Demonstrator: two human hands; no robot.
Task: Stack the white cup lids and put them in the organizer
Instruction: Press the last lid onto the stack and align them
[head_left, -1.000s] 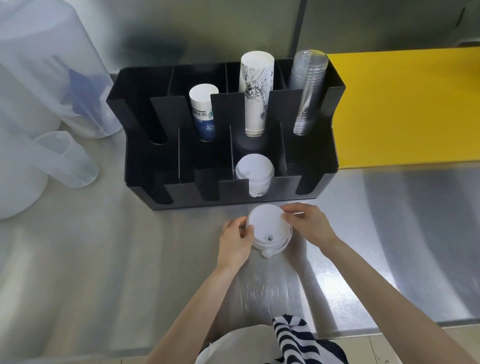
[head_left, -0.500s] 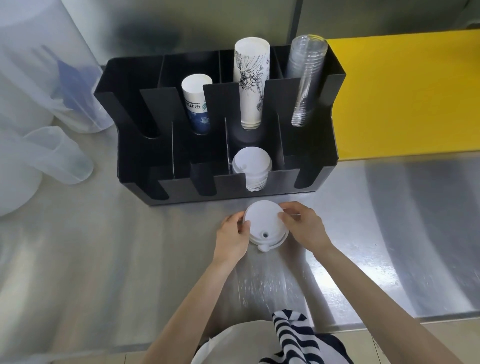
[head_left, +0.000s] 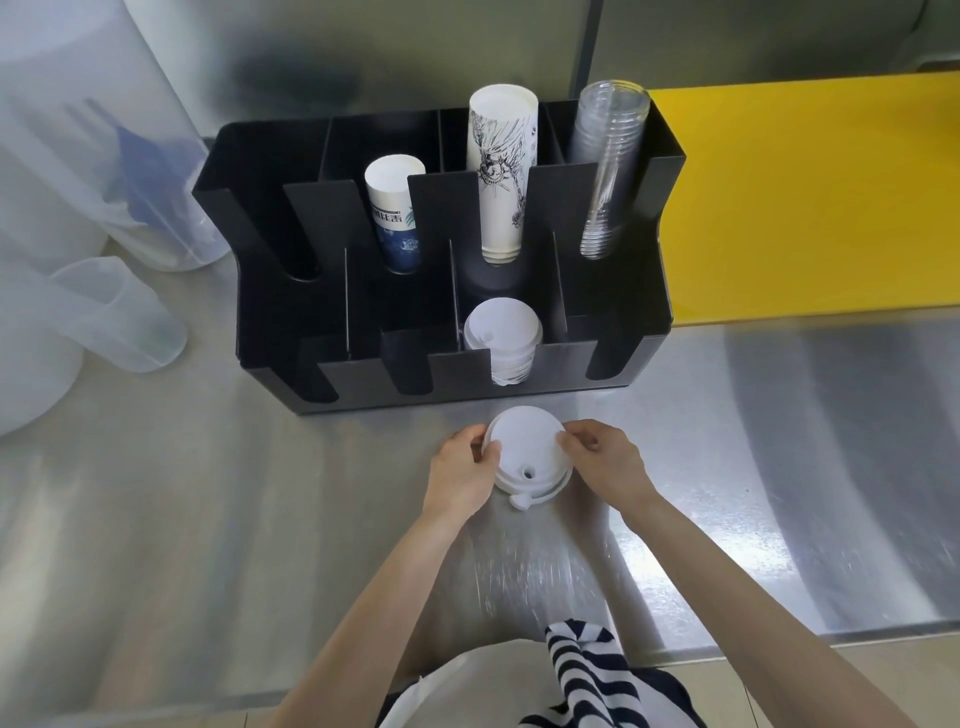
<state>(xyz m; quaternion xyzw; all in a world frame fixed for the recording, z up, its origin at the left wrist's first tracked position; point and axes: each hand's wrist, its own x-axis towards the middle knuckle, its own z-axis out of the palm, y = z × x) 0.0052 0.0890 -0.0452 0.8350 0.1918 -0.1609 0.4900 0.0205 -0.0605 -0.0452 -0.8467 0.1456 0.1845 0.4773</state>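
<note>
A small stack of white cup lids (head_left: 527, 454) sits just in front of the black organizer (head_left: 358, 384) on the steel counter. My left hand (head_left: 460, 478) grips the stack's left edge and my right hand (head_left: 605, 465) grips its right edge. The top lid shows a round drinking hole and a small tab toward me. Another stack of white lids (head_left: 503, 340) lies in the organizer's front row, third slot from the left.
The organizer's back row holds a blue-printed paper cup stack (head_left: 395, 218), a tall sketch-printed cup stack (head_left: 501, 171) and clear plastic cups (head_left: 608, 166). Translucent jugs (head_left: 104, 317) stand at the left. A yellow board (head_left: 810, 197) lies to the right.
Both hands stay on the lid stack, which has kept its place on the counter; the view has shifted slightly, showing the organizer a little lower and closer.
</note>
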